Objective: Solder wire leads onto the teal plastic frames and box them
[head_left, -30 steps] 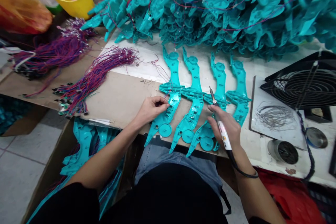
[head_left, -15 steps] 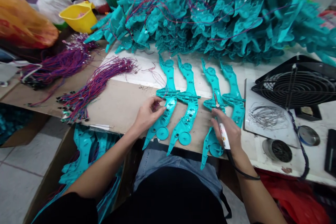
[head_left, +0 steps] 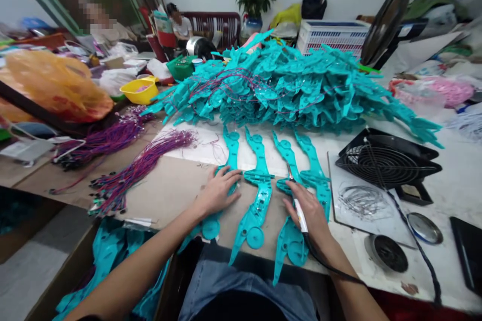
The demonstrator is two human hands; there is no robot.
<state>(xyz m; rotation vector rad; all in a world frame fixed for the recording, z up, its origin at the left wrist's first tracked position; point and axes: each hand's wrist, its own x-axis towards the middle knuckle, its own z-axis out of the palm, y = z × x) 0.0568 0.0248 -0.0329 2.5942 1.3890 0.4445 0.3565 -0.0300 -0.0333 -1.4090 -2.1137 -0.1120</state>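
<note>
Four narrow teal plastic shell pieces lie side by side across the table edge. My left hand (head_left: 217,191) rests over the leftmost teal piece (head_left: 232,150), fingers stretched out and spread, covering its middle. The second teal piece (head_left: 259,198) lies uncovered between my hands. In my right hand (head_left: 312,213) is a soldering iron (head_left: 300,216) with a white handle, its tip pointing up and away over the third teal piece (head_left: 286,149). My right fingers hide part of that piece. Just right of it lies the fourth teal piece (head_left: 311,155).
Red-and-purple wire bundles (head_left: 150,165) lie at left. A large heap of teal pieces (head_left: 282,85) stands behind. To the right are a black fan (head_left: 380,160), coiled thin wire (head_left: 361,198) and a round tin (head_left: 391,255). A box of teal pieces (head_left: 105,253) sits below left. Two people are farther back.
The view has tilted up, showing more of the room. My left fingers, bent close together before, now lie spread over the leftmost piece. The soldering iron stays in my right hand.
</note>
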